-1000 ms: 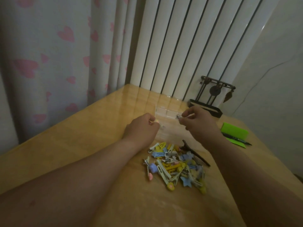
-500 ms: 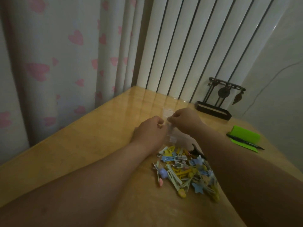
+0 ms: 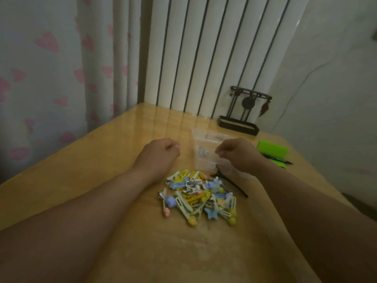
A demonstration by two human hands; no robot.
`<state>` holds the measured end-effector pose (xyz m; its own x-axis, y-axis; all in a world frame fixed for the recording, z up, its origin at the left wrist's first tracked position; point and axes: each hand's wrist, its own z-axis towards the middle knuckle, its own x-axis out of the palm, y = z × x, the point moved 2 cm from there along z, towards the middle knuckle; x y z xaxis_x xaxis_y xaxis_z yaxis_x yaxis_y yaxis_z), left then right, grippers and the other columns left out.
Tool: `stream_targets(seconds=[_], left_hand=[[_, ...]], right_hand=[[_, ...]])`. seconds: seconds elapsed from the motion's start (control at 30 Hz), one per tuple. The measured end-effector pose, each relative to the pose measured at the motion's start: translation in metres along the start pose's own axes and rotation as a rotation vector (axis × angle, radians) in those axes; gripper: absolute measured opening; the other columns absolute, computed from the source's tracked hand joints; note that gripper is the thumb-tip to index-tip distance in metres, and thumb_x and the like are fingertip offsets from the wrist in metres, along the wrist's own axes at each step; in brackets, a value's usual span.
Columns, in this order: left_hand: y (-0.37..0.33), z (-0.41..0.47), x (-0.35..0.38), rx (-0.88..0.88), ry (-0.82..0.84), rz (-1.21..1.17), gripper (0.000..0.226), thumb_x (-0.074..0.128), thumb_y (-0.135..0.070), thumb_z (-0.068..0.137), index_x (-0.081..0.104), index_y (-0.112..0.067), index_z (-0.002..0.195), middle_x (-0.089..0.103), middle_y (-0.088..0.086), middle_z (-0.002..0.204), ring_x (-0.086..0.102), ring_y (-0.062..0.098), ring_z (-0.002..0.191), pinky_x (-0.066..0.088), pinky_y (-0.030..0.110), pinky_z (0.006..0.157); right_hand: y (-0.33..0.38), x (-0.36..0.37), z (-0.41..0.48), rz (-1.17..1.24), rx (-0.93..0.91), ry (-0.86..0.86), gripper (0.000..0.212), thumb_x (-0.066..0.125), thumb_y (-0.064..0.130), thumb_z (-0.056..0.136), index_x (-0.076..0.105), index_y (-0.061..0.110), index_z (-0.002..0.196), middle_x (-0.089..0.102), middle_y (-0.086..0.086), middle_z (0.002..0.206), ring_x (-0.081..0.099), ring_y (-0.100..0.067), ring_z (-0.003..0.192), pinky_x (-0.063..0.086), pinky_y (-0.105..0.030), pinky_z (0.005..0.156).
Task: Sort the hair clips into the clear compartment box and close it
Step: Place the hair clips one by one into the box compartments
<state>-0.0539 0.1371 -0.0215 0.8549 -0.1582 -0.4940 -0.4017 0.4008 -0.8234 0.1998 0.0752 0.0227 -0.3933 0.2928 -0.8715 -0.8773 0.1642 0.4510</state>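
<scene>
A pile of several pastel hair clips (image 3: 200, 198) lies on the wooden table (image 3: 98, 164), with a long black clip (image 3: 231, 183) at its right edge. Just beyond the pile sits the clear compartment box (image 3: 205, 139); a small greyish clip (image 3: 202, 153) shows inside it. My left hand (image 3: 160, 155) hovers left of the box with its fingers curled. A pale speck shows at its fingertips, too small to identify. My right hand (image 3: 239, 155) is over the box's right side, fingers curled, with nothing visible between them.
A dark metal ornament stand (image 3: 241, 117) is at the table's far edge by the white radiator. A green notepad (image 3: 272, 149) with a black pen (image 3: 277, 159) lies at the right. A heart-patterned curtain hangs on the left.
My hands, close together over the box half a second ago, have moved apart to either side of it. The right hand no longer shows the clip it held a second ago.
</scene>
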Motion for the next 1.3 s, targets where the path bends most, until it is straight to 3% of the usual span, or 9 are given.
stream_targets(seconds=[0.17, 0.33, 0.57, 0.67, 0.83, 1.1, 1.2, 1.3], left_hand=[[-0.007, -0.005, 0.002, 0.055, 0.05, 0.043, 0.031, 0.058, -0.036, 0.102, 0.077, -0.024, 0.123, 0.079, -0.01, 0.112, 0.068, 0.011, 0.11, 0.048, 0.028, 0.093], [-0.017, -0.018, 0.006, 0.092, 0.169, 0.09, 0.037, 0.058, -0.043, 0.094, 0.077, -0.03, 0.123, 0.079, -0.014, 0.109, 0.069, 0.006, 0.106, 0.054, 0.032, 0.098], [-0.029, -0.037, 0.005, 0.14, 0.281, 0.065, 0.041, 0.056, -0.047, 0.09, 0.076, -0.033, 0.122, 0.078, -0.019, 0.111, 0.067, -0.002, 0.113, 0.05, 0.027, 0.102], [-0.025, -0.036, 0.004, 0.148, 0.277, 0.062, 0.024, 0.06, -0.034, 0.103, 0.075, -0.035, 0.122, 0.079, -0.023, 0.105, 0.067, -0.005, 0.111, 0.05, 0.026, 0.1], [-0.019, -0.035, 0.006, 0.134, 0.282, 0.029, 0.023, 0.059, -0.027, 0.105, 0.075, -0.035, 0.12, 0.079, -0.022, 0.104, 0.07, -0.007, 0.105, 0.051, 0.025, 0.092], [-0.022, -0.033, 0.006, 0.124, 0.297, 0.002, 0.023, 0.06, -0.023, 0.106, 0.076, -0.034, 0.117, 0.08, -0.018, 0.107, 0.072, -0.004, 0.105, 0.055, 0.033, 0.1], [-0.021, -0.034, 0.006, 0.123, 0.301, 0.013, 0.023, 0.061, -0.022, 0.105, 0.076, -0.035, 0.116, 0.08, -0.019, 0.107, 0.071, -0.003, 0.107, 0.055, 0.036, 0.103], [-0.023, -0.035, 0.006, 0.116, 0.296, 0.008, 0.023, 0.061, -0.022, 0.105, 0.076, -0.034, 0.116, 0.08, -0.018, 0.106, 0.071, -0.003, 0.105, 0.055, 0.036, 0.103]], right_hand=[[-0.025, -0.013, -0.017, -0.006, 0.043, -0.026, 0.015, 0.07, 0.018, 0.097, 0.081, 0.025, 0.105, 0.077, 0.007, 0.105, 0.069, -0.013, 0.103, 0.056, -0.041, 0.099], [-0.028, -0.01, -0.036, -0.019, 0.027, -0.068, 0.017, 0.068, 0.023, 0.099, 0.081, 0.026, 0.109, 0.076, 0.009, 0.111, 0.067, -0.011, 0.105, 0.054, -0.033, 0.093], [-0.031, -0.012, -0.041, -0.049, 0.049, -0.123, 0.015, 0.068, 0.028, 0.098, 0.081, 0.032, 0.105, 0.076, 0.012, 0.109, 0.067, -0.012, 0.104, 0.057, -0.039, 0.093], [-0.033, -0.015, -0.036, -0.054, 0.068, -0.131, 0.014, 0.068, 0.03, 0.098, 0.08, 0.033, 0.104, 0.076, 0.011, 0.109, 0.067, -0.013, 0.103, 0.058, -0.042, 0.092], [-0.038, -0.011, -0.041, -0.048, 0.062, -0.093, 0.015, 0.067, 0.029, 0.099, 0.08, 0.034, 0.105, 0.076, 0.012, 0.108, 0.069, -0.012, 0.097, 0.061, -0.041, 0.088], [-0.036, -0.018, -0.069, -0.097, 0.055, -0.094, 0.017, 0.062, 0.031, 0.101, 0.077, 0.038, 0.103, 0.076, 0.013, 0.109, 0.07, -0.014, 0.091, 0.058, -0.039, 0.088], [-0.031, -0.019, -0.079, -0.102, 0.048, -0.115, 0.02, 0.06, 0.033, 0.102, 0.076, 0.037, 0.114, 0.076, 0.01, 0.118, 0.07, -0.017, 0.104, 0.054, -0.043, 0.097], [-0.023, -0.034, -0.092, -0.111, -0.021, -0.303, 0.025, 0.058, 0.033, 0.103, 0.072, 0.032, 0.124, 0.074, 0.009, 0.12, 0.066, -0.017, 0.114, 0.05, -0.047, 0.102]])
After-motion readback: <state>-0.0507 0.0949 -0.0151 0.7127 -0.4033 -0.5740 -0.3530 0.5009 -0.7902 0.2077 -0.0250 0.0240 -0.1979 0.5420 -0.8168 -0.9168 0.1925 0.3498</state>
